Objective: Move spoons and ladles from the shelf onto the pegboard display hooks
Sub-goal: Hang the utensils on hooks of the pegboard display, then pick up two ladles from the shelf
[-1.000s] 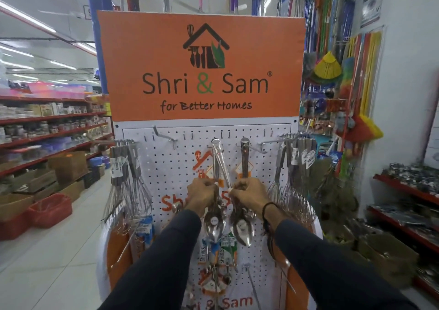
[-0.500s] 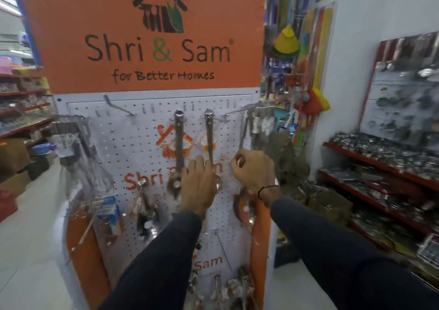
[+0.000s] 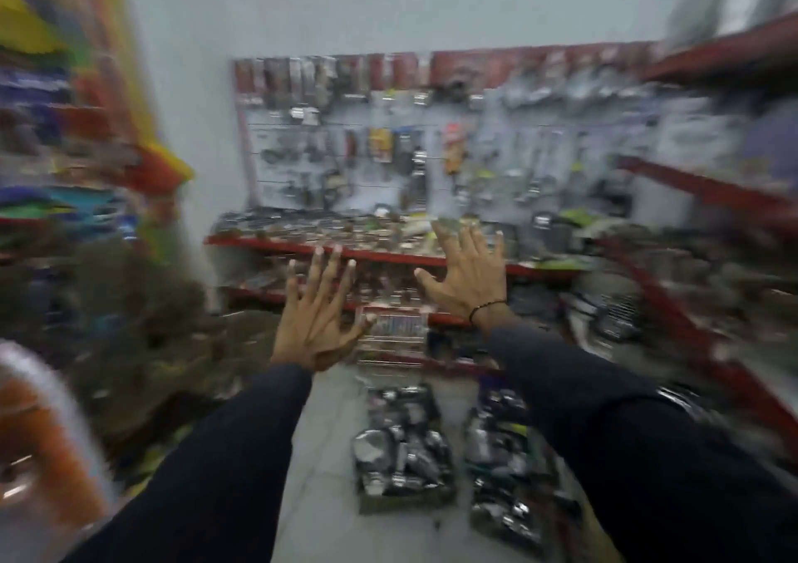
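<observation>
The picture is heavily blurred by motion. My left hand [image 3: 317, 312] and my right hand [image 3: 468, 273] are both held out in front of me, fingers spread, with nothing in them. Ahead stands a red shelf [image 3: 388, 256] loaded with steel utensils, too blurred to tell spoons from ladles. Behind it a wall panel [image 3: 388, 152] carries hanging kitchen tools. Only an orange and white corner of the pegboard display stand [image 3: 47, 441] shows at the lower left edge. A black band circles my right wrist.
Two boxes of shiny steel items [image 3: 403, 446] sit on the floor between me and the shelf. More red shelving [image 3: 708, 191] runs along the right. Colourful brooms and goods [image 3: 77, 130] fill the left side. A small wire basket [image 3: 395, 329] sits low in front.
My view has swung right, from the pegboard stand to the wall shelf. Both hands have let go of the hung spoons and now are spread open in the air.
</observation>
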A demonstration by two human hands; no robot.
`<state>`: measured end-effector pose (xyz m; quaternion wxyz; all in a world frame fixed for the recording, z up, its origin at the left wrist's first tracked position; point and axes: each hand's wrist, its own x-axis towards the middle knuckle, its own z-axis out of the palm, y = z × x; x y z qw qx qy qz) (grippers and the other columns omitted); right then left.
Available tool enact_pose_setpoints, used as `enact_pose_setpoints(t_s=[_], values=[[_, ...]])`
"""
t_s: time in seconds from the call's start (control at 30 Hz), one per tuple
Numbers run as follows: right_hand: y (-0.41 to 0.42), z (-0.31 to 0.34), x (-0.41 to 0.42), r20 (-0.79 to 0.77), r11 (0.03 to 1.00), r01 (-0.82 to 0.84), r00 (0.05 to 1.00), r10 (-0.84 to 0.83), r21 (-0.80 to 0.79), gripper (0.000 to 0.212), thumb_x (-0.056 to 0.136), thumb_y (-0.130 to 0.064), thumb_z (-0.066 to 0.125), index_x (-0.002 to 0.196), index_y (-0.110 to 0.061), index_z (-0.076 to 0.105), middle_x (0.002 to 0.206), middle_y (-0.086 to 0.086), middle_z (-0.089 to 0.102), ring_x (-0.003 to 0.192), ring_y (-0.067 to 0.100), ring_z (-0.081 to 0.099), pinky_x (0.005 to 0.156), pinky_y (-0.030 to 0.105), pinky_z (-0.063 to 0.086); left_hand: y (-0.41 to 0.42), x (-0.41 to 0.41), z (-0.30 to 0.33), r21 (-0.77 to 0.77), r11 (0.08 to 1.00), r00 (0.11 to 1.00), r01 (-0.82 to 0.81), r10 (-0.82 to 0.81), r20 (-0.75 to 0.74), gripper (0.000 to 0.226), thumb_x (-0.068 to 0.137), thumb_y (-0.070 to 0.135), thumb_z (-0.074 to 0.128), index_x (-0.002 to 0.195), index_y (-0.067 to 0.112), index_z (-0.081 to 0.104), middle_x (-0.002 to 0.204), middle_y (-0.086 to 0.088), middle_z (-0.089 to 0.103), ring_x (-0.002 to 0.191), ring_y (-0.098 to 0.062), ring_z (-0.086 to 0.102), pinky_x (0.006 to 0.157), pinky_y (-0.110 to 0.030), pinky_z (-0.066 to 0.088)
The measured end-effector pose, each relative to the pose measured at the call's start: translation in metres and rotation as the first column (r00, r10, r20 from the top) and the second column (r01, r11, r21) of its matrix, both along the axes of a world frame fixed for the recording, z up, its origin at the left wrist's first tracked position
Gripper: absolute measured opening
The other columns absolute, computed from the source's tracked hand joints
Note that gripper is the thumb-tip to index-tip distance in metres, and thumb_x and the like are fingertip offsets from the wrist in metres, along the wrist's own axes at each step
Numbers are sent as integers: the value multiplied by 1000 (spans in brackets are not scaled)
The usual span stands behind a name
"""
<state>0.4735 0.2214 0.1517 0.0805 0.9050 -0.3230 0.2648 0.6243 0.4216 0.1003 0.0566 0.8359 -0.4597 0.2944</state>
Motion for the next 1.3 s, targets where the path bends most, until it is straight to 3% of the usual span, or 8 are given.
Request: enact_pose_setpoints(t_s=[0.27,0.57,0.73,0.8,0.9,1.03,1.13,1.3], values=[[-82,-41,-303,-33,799,592,805,-592,106,91,78,-71,40,159,-38,16,163,14,33,153,31,23,118,66,11,-218,-208,-24,67,816,818,575,-571,-69,92,90,76,7,162,19,19,172,-9,4,158,-32,-2,123,-63,-4],[14,-91,-581,-113,280,943,303,-946,180,91,81,-64,47,160,-33,13,159,13,35,149,32,28,116,62,18,-265,-519,-55,108,330,344,938,-925,-158,86,94,71,19,162,18,20,171,-10,11,157,-35,8,123,-63,-3],[93,-111,-676,-168,-29,964,17,-986,265,81,84,-55,44,157,-26,22,142,15,53,130,35,47,103,53,36,-223,-649,-69,34,2,12,999,-959,-285,71,100,48,38,154,2,37,162,-21,34,147,-43,34,119,-58,25],[114,-120,-696,-183,-109,937,-50,-982,332,75,86,-51,48,153,-24,27,139,15,55,127,36,49,99,50,40,-209,-685,-74,50,-35,-14,998,-928,-372,66,102,42,31,156,4,29,160,-18,34,143,-36,35,116,-44,28],[135,-136,-714,-209,-220,834,-128,-969,507,72,86,-45,56,147,-12,34,137,17,54,124,38,52,95,45,46,-191,-729,-76,48,-79,-29,996,-765,-644,48,104,29,39,141,1,53,137,-23,58,128,-35,53,107,-39,39],[144,-148,-720,-217,-267,670,-159,-963,693,57,83,-39,68,127,-3,59,128,17,65,115,35,64,85,34,52,-175,-762,-86,122,-116,55,986,-466,-883,51,96,23,57,143,3,51,132,-19,65,120,-25,63,93,-30,49],[140,-151,-722,-164,-254,575,-204,-965,778,53,82,-30,70,127,-3,59,128,17,66,115,34,65,75,28,47,-170,-774,-96,32,17,36,999,-336,-941,44,94,16,58,132,-5,57,131,-24,65,120,-35,64,96,-37,53],[128,-143,-723,-87,-184,456,-226,-970,871,41,78,-22,76,113,-2,70,112,15,75,101,29,73,85,35,60,-181,-770,-93,-80,223,-71,972,-50,-996,35,89,6,57,122,-6,61,101,-24,76,85,-34,76,69,-38,59]])
